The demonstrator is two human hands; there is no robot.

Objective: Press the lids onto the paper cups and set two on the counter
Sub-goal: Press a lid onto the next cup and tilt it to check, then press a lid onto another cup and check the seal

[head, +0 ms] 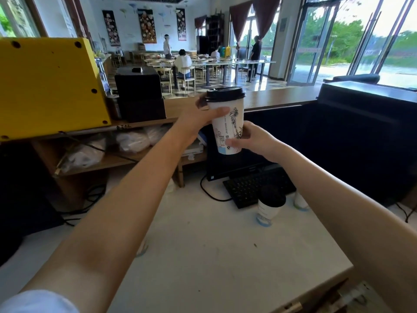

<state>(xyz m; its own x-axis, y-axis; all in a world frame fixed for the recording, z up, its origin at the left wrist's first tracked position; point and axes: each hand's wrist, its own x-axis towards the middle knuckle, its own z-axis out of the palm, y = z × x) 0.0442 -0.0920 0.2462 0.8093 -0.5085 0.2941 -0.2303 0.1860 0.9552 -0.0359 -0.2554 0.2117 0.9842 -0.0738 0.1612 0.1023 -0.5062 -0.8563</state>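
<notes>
- Left hand (198,119) wraps the lidded cup (228,123) near its top, held in the air.
- Right hand (255,141) grips the cup's lower side.
- Second lidded cup (269,206) stands on the table (203,256) below.

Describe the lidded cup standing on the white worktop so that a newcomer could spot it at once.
Start at the white worktop and find the black keyboard at its far side. Just in front of the keyboard's near right corner stands a white paper cup with a black lid. Unlike the cup held up in both hands, it stands free, untouched.
</notes>
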